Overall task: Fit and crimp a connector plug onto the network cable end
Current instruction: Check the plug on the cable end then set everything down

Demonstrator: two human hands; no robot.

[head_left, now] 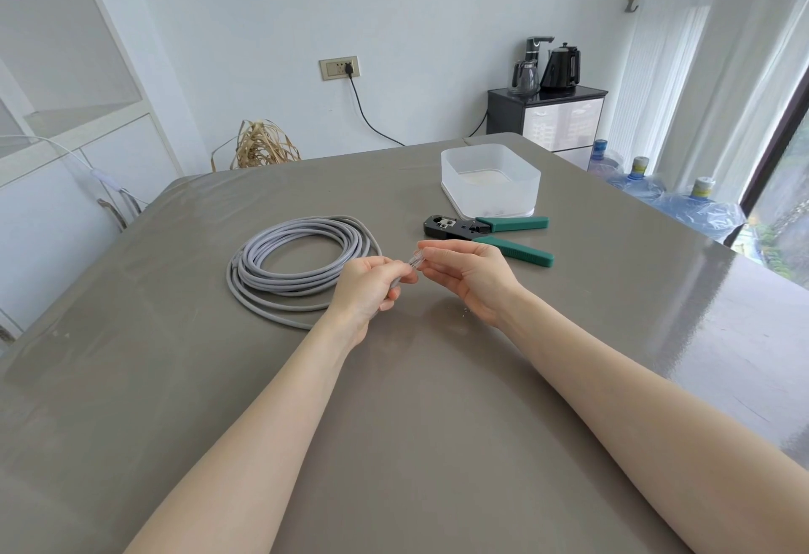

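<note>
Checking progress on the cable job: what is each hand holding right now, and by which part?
The left hand grips the grey network cable near its free end. The right hand pinches the clear connector plug at that end.

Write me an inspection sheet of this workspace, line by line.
Surface: grey table, a few small bits near the right hand.
Job's things: clear plug at the cable end, between both hands; crimping pliers lying untouched.
Clutter: plastic tub behind the pliers.
Hands: left hand grips the cable end; right hand pinches the plug.
Cables: grey cable coil on the table.
Surroundings: kettle on a cabinet, water bottles by the window.
</note>
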